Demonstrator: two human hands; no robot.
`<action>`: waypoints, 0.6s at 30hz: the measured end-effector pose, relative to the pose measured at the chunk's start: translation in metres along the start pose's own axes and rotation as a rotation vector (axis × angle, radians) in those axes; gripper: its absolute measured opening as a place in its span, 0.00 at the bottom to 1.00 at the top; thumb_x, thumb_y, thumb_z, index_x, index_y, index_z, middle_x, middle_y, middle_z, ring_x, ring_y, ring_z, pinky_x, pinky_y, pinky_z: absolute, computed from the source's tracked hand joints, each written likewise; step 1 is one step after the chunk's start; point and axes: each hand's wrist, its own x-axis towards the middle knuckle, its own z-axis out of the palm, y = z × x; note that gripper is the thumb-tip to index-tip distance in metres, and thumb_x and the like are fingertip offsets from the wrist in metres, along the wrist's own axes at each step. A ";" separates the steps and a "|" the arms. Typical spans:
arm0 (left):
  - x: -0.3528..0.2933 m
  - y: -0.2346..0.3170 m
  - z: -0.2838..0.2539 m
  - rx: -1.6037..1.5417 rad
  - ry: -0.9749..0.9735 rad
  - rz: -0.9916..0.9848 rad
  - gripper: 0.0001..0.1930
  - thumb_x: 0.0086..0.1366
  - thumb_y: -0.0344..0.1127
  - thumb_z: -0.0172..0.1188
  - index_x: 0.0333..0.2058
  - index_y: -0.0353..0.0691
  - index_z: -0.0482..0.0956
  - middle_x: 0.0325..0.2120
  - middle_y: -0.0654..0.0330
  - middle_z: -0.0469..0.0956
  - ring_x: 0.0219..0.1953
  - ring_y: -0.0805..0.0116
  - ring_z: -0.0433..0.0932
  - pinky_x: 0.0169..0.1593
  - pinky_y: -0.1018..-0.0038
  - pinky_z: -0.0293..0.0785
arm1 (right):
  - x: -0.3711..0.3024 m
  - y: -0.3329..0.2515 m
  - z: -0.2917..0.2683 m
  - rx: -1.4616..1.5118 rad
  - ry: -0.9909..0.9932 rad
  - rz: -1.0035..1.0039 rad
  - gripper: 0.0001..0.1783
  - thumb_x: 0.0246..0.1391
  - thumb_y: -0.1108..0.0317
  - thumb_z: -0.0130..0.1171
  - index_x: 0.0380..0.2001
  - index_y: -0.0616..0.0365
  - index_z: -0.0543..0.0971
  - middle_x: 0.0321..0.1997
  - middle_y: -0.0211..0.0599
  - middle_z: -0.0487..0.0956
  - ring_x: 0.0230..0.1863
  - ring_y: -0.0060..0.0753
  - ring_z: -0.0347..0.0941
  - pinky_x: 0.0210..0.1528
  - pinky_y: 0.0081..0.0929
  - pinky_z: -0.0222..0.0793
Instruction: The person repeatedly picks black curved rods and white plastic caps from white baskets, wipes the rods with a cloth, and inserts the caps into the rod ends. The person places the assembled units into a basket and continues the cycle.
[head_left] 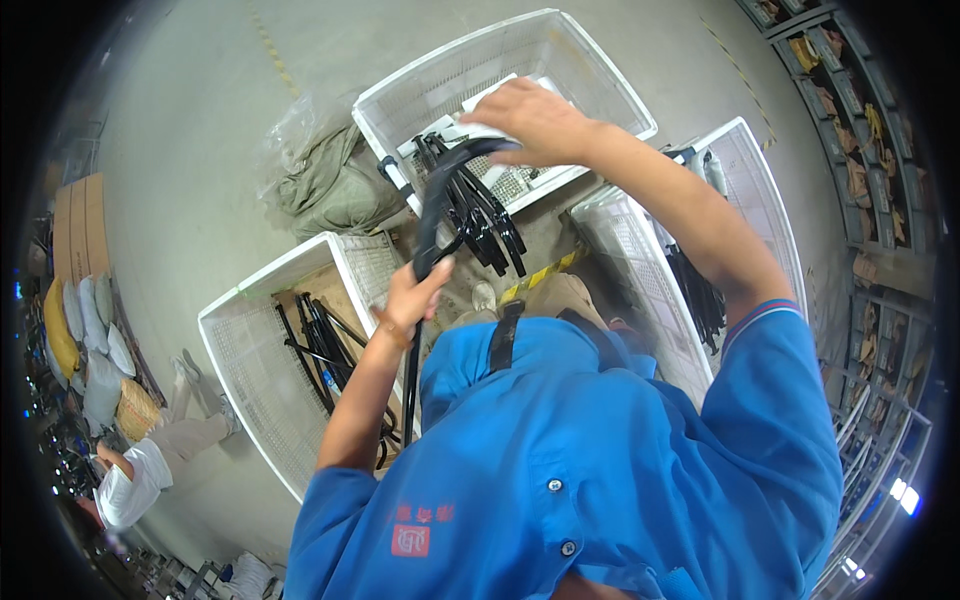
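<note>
My left hand (408, 295) is closed round a black bent tube (432, 215), which curves up and to the right from it. A thin straight black part runs down from near this hand beside my body. My right hand (530, 120) is over the far white crate, slightly blurred, its fingers stretched to the left and apart from the thumb. Its thumb is close to the tube's upper end; whether they touch I cannot tell. Several glossy black curved bars (484, 225) hang in a bunch over the near rim of the far crate, partly behind the tube.
White mesh crates stand around me: the far crate (600, 60), a left crate (225, 310) with black rods (320, 340), and right crates (745, 170). A greenish cloth bundle (340, 190) lies on the floor. A person (150, 480) is at left; shelving (860, 150) lines the right.
</note>
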 end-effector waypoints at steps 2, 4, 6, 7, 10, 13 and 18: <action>-0.002 -0.025 -0.025 -0.064 0.143 -0.004 0.16 0.66 0.44 0.62 0.24 0.43 0.72 0.11 0.71 0.66 0.10 0.81 0.62 0.14 0.80 0.56 | -0.030 0.051 0.024 0.044 -0.043 0.345 0.22 0.52 0.57 0.62 0.50 0.50 0.76 0.43 0.41 0.80 0.49 0.45 0.75 0.53 0.41 0.67; -0.009 -0.051 -0.042 -0.087 0.330 -0.030 0.16 0.67 0.42 0.61 0.21 0.43 0.72 0.11 0.70 0.66 0.10 0.81 0.62 0.14 0.80 0.55 | -0.070 0.109 0.063 0.097 -0.151 0.666 0.19 0.53 0.57 0.59 0.48 0.49 0.77 0.44 0.42 0.81 0.49 0.45 0.75 0.52 0.42 0.69; -0.016 -0.075 -0.047 -0.135 0.521 -0.061 0.16 0.66 0.40 0.61 0.20 0.43 0.71 0.10 0.70 0.65 0.09 0.80 0.61 0.14 0.79 0.54 | -0.120 0.154 0.119 0.152 -0.359 0.927 0.18 0.52 0.58 0.58 0.46 0.49 0.79 0.45 0.44 0.81 0.50 0.46 0.76 0.51 0.44 0.70; -0.017 -0.084 -0.046 -0.146 0.607 -0.089 0.16 0.66 0.39 0.61 0.20 0.43 0.71 0.09 0.70 0.65 0.09 0.80 0.61 0.14 0.79 0.54 | -0.142 0.175 0.151 0.178 -0.470 1.040 0.18 0.51 0.59 0.59 0.45 0.48 0.79 0.45 0.45 0.81 0.50 0.47 0.76 0.51 0.44 0.71; -0.016 -0.110 -0.024 -0.173 0.767 -0.123 0.17 0.65 0.36 0.61 0.17 0.43 0.71 0.08 0.69 0.64 0.09 0.79 0.61 0.15 0.78 0.54 | -0.200 0.213 0.253 0.177 -0.828 0.994 0.17 0.50 0.61 0.56 0.45 0.50 0.80 0.44 0.45 0.81 0.49 0.48 0.77 0.51 0.43 0.72; 0.000 -0.133 0.013 -0.017 0.906 -0.221 0.17 0.65 0.34 0.59 0.16 0.43 0.71 0.09 0.69 0.67 0.12 0.79 0.64 0.18 0.79 0.58 | -0.222 0.245 0.352 0.137 -1.121 0.880 0.17 0.51 0.66 0.55 0.45 0.55 0.79 0.50 0.43 0.79 0.55 0.45 0.74 0.55 0.43 0.68; 0.007 -0.187 0.075 -0.124 0.995 -0.415 0.09 0.66 0.31 0.57 0.25 0.39 0.71 0.14 0.63 0.71 0.18 0.74 0.70 0.26 0.74 0.68 | -0.212 0.280 0.517 0.067 -1.255 0.353 0.20 0.52 0.65 0.60 0.50 0.56 0.76 0.57 0.36 0.75 0.62 0.39 0.66 0.63 0.38 0.57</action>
